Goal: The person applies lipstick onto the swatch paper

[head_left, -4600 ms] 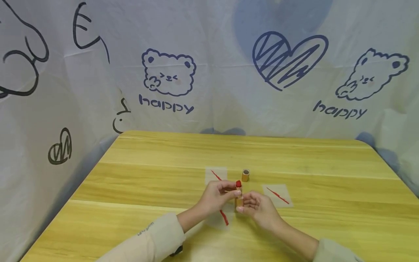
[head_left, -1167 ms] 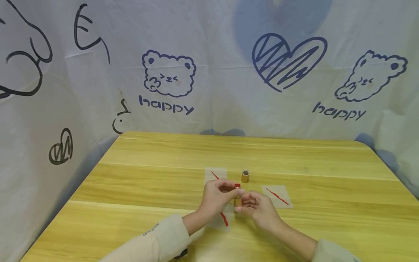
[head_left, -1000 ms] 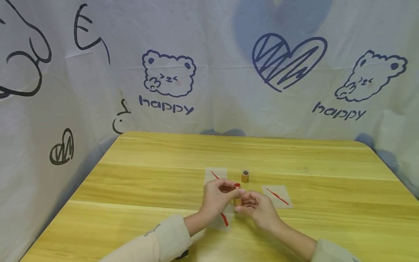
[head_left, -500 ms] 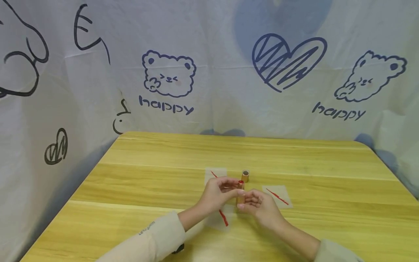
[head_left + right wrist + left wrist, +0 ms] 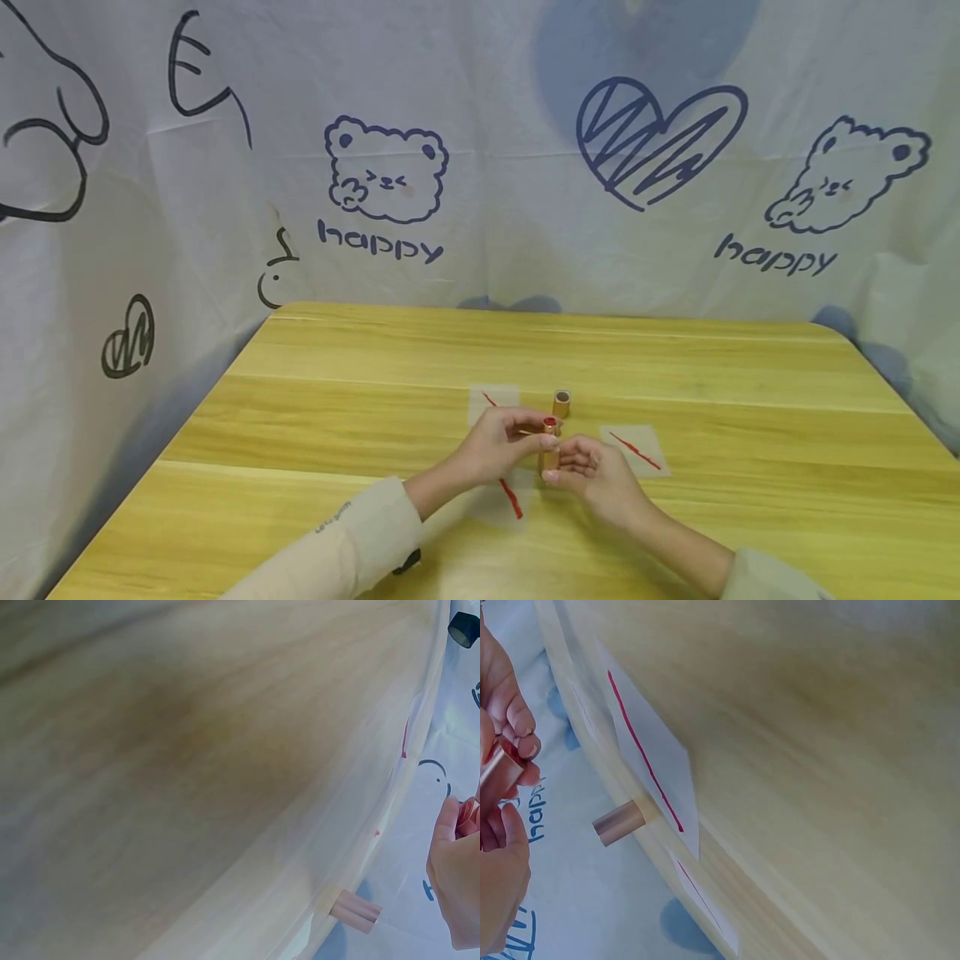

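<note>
Upright between both hands is a lipstick (image 5: 551, 459) in a shiny gold-copper tube, its red tip level with the tube's rim. My left hand (image 5: 493, 446) pinches the upper part between thumb and fingers. Lower down, my right hand (image 5: 609, 479) grips the base with thumb and fingertips. The left wrist view shows the metallic tube (image 5: 501, 776) at its left edge, partly covered by fingers. Just behind the hands, the lipstick's cap (image 5: 561, 405) stands on the table with its hollow end up; the cap (image 5: 619, 823) also shows in the left wrist view.
Small pale paper pieces lie on the wooden table (image 5: 300, 417), each with a red stroke: one behind the left hand (image 5: 477, 402), one partly under that wrist (image 5: 487, 510), one to the right (image 5: 652, 437). A drawn-on cloth (image 5: 517, 225) hangs beyond the table.
The red lipstick stood out above the tube 4.6 seconds ago; now it is down at the rim. Hands and tube rose and shifted right, then dipped slightly. The cap has not moved.
</note>
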The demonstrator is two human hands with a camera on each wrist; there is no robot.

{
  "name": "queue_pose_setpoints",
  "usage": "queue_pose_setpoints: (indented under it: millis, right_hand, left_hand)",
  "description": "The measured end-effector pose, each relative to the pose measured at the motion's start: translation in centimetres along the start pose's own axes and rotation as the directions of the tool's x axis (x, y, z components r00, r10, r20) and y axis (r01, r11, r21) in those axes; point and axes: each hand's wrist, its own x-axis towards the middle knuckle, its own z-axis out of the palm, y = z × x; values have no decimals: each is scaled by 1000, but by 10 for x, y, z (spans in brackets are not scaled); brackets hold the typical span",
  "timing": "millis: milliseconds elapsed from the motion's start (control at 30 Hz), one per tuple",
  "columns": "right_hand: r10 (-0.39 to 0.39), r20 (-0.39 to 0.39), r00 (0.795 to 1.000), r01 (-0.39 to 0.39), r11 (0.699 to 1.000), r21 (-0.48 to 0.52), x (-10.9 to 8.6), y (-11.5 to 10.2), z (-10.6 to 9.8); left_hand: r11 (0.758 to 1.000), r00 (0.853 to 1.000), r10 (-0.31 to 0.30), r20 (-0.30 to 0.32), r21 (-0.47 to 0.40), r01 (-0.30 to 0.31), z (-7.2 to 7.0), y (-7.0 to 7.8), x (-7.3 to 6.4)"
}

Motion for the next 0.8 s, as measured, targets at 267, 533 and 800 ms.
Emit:
queue_pose_setpoints:
  millis: [267,533,800]
  right_hand:
    - [4,-13,1000,-4,1000,7,0,0,1]
    - [0,-23,1000,1,1000,21,0,0,1]
    - [24,-34,999,-23,999,26,1,-1,2]
  left_hand:
    - [1000,998,-15,-54,15,16,2,-1,-1]
    - [998,985,-57,-163,-5,57,7,0,-2]
    - [995,955,-100,-279,-19,98,13,3,-4]
